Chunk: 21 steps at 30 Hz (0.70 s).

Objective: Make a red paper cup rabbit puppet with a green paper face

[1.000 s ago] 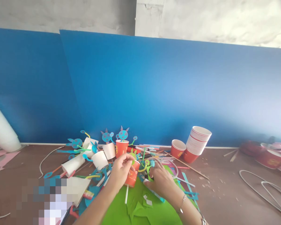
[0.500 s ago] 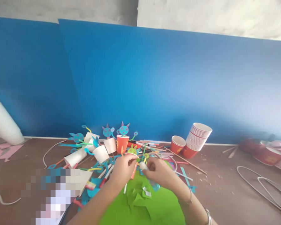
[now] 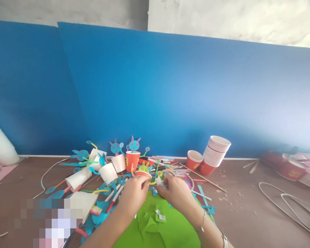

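My left hand is closed around a red paper cup. A green paper animal face with pointed ears stands at that cup's rim. A yellow bent straw arm sticks out from the cup toward my right hand. Closed on a small bottle with a whitish top, my right hand is just right of the cup; the fingers hide most of the bottle. Both hands are above green paper, on which cut paper scraps lie.
Finished-looking cups with blue paper faces and several tipped white cups stand at the back left. Markers and straws lie behind my hands. To the right are a leaning stack of cups, a single red cup and a cable.
The cup in my left hand shows more of its red side now. My right hand has turned, so the bottle's bluish body is mostly hidden. The camera view has shifted slightly.
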Each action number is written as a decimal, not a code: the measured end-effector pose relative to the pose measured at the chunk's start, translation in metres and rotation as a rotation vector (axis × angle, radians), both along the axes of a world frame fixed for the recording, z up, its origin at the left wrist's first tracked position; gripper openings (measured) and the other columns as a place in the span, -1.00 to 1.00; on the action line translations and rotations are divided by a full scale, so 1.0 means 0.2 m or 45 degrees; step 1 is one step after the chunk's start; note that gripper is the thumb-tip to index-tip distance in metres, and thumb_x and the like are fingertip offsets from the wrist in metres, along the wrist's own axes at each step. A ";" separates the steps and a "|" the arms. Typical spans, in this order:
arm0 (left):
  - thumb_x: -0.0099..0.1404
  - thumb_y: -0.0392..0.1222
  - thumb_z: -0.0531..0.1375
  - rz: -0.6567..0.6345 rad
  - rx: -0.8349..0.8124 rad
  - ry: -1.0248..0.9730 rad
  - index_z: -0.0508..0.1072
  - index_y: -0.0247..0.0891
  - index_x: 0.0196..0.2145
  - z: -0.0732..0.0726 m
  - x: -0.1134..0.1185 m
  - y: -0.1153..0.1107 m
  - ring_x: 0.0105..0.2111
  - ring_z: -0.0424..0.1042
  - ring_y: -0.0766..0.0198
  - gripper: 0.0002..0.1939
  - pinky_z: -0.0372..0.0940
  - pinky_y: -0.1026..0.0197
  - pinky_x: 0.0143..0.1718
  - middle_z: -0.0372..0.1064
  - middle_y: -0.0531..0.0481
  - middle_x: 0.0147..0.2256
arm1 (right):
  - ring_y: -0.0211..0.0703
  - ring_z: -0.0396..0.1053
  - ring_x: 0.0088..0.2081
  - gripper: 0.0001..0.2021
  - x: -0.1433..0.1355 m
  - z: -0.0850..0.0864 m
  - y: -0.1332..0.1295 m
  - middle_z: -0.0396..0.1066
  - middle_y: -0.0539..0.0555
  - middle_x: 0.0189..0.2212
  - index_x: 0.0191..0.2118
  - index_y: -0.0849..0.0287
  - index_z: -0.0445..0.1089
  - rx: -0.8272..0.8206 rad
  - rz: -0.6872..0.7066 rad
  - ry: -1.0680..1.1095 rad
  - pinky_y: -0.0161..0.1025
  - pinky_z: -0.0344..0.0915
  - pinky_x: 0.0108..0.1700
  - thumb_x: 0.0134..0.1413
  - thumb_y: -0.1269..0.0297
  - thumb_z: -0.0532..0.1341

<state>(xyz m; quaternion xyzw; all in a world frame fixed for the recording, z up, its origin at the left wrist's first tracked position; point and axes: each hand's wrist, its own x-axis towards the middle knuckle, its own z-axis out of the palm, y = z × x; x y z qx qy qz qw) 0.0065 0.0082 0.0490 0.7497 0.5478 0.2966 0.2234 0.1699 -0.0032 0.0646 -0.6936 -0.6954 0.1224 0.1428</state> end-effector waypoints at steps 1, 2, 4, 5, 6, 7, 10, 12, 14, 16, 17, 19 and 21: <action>0.26 -0.29 0.01 0.019 0.004 0.002 0.57 -0.19 -0.23 0.00 0.00 0.00 -0.38 0.53 0.15 -0.67 0.29 0.23 -0.34 0.58 -0.08 -0.37 | -0.23 0.22 -0.55 -0.86 0.00 0.00 0.00 0.34 -0.02 -0.60 -0.49 0.14 0.24 -0.022 0.025 0.034 -0.31 -0.13 -0.53 -0.03 0.23 0.18; 0.26 -0.29 0.00 0.022 0.013 0.005 0.57 -0.19 -0.24 0.00 0.00 0.00 -0.40 0.52 0.15 -0.67 0.28 0.24 -0.36 0.58 -0.07 -0.38 | -0.25 0.22 -0.56 -0.85 0.01 0.01 0.00 0.34 -0.03 -0.61 -0.50 0.14 0.24 -0.047 0.063 0.071 -0.32 -0.12 -0.53 -0.04 0.23 0.18; 0.26 -0.30 0.01 0.001 0.033 -0.009 0.57 -0.19 -0.26 0.00 0.00 0.00 -0.39 0.52 0.16 -0.68 0.28 0.25 -0.36 0.58 -0.07 -0.37 | -0.27 0.21 -0.57 -0.86 0.02 0.00 0.00 0.34 -0.05 -0.61 -0.51 0.14 0.25 -0.073 0.125 0.093 -0.33 -0.11 -0.53 -0.05 0.23 0.19; 0.26 -0.30 0.01 -0.013 0.040 -0.025 0.57 -0.20 -0.26 0.00 0.00 0.00 -0.38 0.52 0.16 -0.68 0.28 0.25 -0.35 0.58 -0.08 -0.35 | -0.26 0.21 -0.57 -0.86 0.03 0.00 0.00 0.34 -0.04 -0.61 -0.50 0.14 0.26 -0.069 0.123 0.067 -0.33 -0.12 -0.53 -0.05 0.22 0.19; 0.25 -0.30 0.02 -0.023 0.044 -0.042 0.57 -0.20 -0.26 0.00 0.00 0.00 -0.36 0.52 0.16 -0.69 0.29 0.24 -0.34 0.58 -0.08 -0.33 | -0.25 0.22 -0.56 -0.86 0.04 -0.01 0.01 0.35 -0.03 -0.61 -0.49 0.15 0.27 -0.056 0.103 0.019 -0.32 -0.14 -0.53 -0.04 0.22 0.18; 0.25 -0.30 0.03 -0.023 0.047 -0.060 0.56 -0.21 -0.26 -0.01 0.00 0.00 -0.35 0.52 0.16 -0.70 0.30 0.24 -0.32 0.58 -0.08 -0.31 | -0.24 0.23 -0.55 -0.86 0.06 -0.02 0.02 0.35 0.00 -0.60 -0.48 0.16 0.28 -0.049 0.081 -0.045 -0.31 -0.15 -0.53 -0.02 0.22 0.16; 0.23 -0.32 0.03 -0.023 0.052 -0.127 0.54 -0.22 -0.25 -0.01 0.00 0.00 -0.29 0.52 0.16 -0.71 0.31 0.23 -0.25 0.57 -0.08 -0.27 | -0.20 0.25 -0.52 -0.89 0.11 -0.04 0.02 0.37 0.04 -0.58 -0.48 0.18 0.32 -0.104 0.122 -0.195 -0.30 -0.16 -0.54 -0.04 0.27 0.16; 0.22 -0.34 0.03 -0.045 0.051 -0.176 0.53 -0.22 -0.25 -0.02 0.00 0.01 -0.27 0.52 0.18 -0.72 0.32 0.24 -0.23 0.55 -0.07 -0.26 | -0.22 0.27 -0.53 -0.93 0.12 -0.06 0.01 0.38 0.02 -0.58 -0.51 0.17 0.34 -0.165 0.232 -0.212 -0.32 -0.13 -0.55 -0.10 0.32 0.18; 0.21 -0.35 0.04 -0.065 0.051 -0.201 0.52 -0.22 -0.28 -0.03 0.00 0.02 -0.28 0.51 0.20 -0.74 0.33 0.25 -0.23 0.55 -0.06 -0.25 | -0.24 0.29 -0.53 -0.95 0.11 -0.07 0.01 0.39 0.00 -0.58 -0.54 0.16 0.37 -0.208 0.320 -0.201 -0.34 -0.08 -0.55 -0.15 0.34 0.22; 0.21 -0.36 0.05 -0.069 0.054 -0.194 0.51 -0.22 -0.29 -0.04 0.00 0.02 -0.29 0.51 0.19 -0.75 0.33 0.23 -0.22 0.54 -0.07 -0.25 | -0.21 0.33 -0.52 -0.91 0.10 -0.08 0.02 0.42 0.02 -0.58 -0.57 0.16 0.39 -0.227 0.338 -0.215 -0.34 -0.02 -0.53 -0.13 0.38 0.19; 0.21 -0.36 0.05 -0.065 0.054 -0.190 0.50 -0.22 -0.27 -0.05 0.00 0.02 -0.27 0.51 0.18 -0.75 0.33 0.22 -0.21 0.54 -0.07 -0.24 | -0.18 0.35 -0.51 -0.86 0.10 -0.08 0.03 0.44 0.06 -0.57 -0.57 0.18 0.40 -0.222 0.312 -0.233 -0.32 0.01 -0.51 -0.09 0.42 0.15; 0.22 -0.35 0.04 -0.057 0.048 -0.196 0.48 -0.22 -0.22 -0.06 0.01 0.02 -0.23 0.50 0.15 -0.74 0.34 0.19 -0.19 0.53 -0.09 -0.23 | -0.08 0.41 -0.44 -0.78 0.12 -0.09 0.06 0.48 0.17 -0.51 -0.50 0.22 0.45 -0.187 0.218 -0.274 -0.28 0.07 -0.46 -0.05 0.52 0.07; 0.23 -0.35 0.03 -0.058 0.041 -0.211 0.45 -0.22 -0.20 -0.06 0.01 0.01 -0.23 0.50 0.14 -0.74 0.34 0.18 -0.21 0.53 -0.09 -0.25 | 0.03 0.44 -0.30 -0.75 0.14 -0.11 0.09 0.50 0.26 -0.37 -0.40 0.25 0.48 -0.148 0.166 -0.296 -0.23 0.14 -0.38 -0.10 0.59 0.07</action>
